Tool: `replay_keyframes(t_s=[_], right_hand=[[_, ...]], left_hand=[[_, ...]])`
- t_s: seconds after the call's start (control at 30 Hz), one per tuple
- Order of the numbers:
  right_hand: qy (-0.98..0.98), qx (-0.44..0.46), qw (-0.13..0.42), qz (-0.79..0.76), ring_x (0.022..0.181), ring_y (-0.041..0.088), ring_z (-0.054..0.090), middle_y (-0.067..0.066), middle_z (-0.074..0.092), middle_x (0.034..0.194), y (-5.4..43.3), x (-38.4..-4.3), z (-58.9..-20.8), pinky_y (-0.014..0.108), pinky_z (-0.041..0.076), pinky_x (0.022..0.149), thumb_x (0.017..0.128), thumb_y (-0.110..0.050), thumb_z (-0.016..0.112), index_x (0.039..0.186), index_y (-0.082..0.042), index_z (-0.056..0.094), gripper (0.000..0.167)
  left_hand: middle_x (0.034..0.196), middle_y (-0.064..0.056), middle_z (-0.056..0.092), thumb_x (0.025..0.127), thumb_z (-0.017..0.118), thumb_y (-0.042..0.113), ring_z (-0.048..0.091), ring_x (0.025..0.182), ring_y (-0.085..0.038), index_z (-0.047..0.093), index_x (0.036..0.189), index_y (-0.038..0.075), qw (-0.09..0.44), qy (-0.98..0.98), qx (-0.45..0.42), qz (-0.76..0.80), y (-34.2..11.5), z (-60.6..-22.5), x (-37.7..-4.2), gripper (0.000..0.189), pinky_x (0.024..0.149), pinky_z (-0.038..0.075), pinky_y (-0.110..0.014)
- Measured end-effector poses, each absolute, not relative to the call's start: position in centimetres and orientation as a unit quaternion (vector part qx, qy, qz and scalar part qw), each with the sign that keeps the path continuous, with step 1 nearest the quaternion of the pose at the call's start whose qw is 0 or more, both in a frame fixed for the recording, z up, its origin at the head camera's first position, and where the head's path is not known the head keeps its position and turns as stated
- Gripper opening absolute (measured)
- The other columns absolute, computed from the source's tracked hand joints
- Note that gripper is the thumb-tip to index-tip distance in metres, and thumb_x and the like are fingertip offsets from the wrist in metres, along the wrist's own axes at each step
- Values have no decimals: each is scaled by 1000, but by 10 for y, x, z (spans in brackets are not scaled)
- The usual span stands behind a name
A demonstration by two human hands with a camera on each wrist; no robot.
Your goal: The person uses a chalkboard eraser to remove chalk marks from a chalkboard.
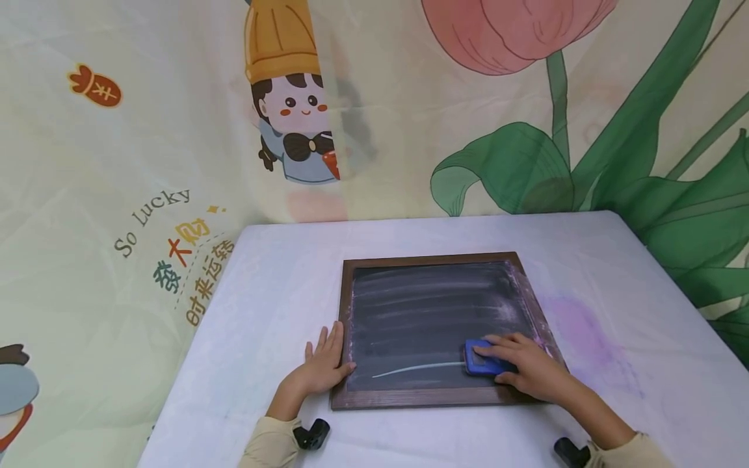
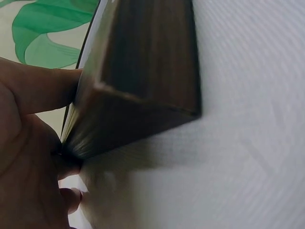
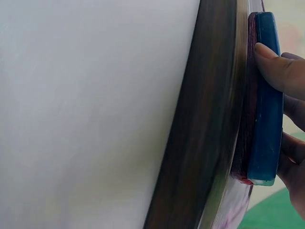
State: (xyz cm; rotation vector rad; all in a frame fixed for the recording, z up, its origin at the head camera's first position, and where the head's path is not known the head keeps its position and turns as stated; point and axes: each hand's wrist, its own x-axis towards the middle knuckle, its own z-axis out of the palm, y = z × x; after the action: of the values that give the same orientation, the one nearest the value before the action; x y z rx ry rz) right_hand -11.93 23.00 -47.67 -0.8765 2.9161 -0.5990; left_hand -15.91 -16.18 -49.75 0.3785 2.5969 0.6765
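Observation:
A chalkboard with a brown wooden frame (image 1: 421,398) lies flat on the table in the head view. My right hand (image 1: 538,370) grips a blue blackboard eraser (image 1: 477,367) at the board's lower right, thumb on the near side and fingers over the top. In the right wrist view the eraser (image 3: 267,124) shows a dark reddish felt side turned to the board. A pale chalk line (image 1: 415,368) runs leftward from the eraser. At the board's left edge my left hand (image 1: 318,370) rests with extended fingers, its thumb touching the frame (image 2: 147,57).
White cloth covers the table (image 1: 263,292). A purple smudge (image 1: 585,331) marks it right of the board. Whitish smears streak the board's upper surface. A printed curtain (image 1: 386,130) hangs behind the table. Small black devices (image 1: 313,434) are strapped at both wrists.

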Motion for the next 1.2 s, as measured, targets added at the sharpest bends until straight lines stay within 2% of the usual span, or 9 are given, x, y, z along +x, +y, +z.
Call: replay_keyframes(t_s=[0.67,0.9,1.2], right_hand=[[926,-344,5,-159,103,24,53,9,56,128,142,-129,-481,44,46,83,73,-28,74,127,-25,56,56],[918,-368,12,-150,102,23,53,8,56,128,111,-131,-479,43,45,84,76,-29,72,128,-26,54,56],[913,-384,20,-135,101,19,52,6,56,129,78,-134,-480,39,45,85,77,-31,72,128,-27,54,54]], left_hand=[[152,-21,3,92,49,32,-4,139,-40,2,144,-6,208,935,153,244,-163,-501,-158,80,104,-3,-65],[152,-23,2,94,44,29,-6,139,-41,1,144,-6,209,934,159,242,-163,-499,-160,75,104,-5,-64],[152,-21,5,97,40,26,-2,139,-40,4,144,-4,220,932,156,243,-164,-496,-161,67,105,-1,-63]])
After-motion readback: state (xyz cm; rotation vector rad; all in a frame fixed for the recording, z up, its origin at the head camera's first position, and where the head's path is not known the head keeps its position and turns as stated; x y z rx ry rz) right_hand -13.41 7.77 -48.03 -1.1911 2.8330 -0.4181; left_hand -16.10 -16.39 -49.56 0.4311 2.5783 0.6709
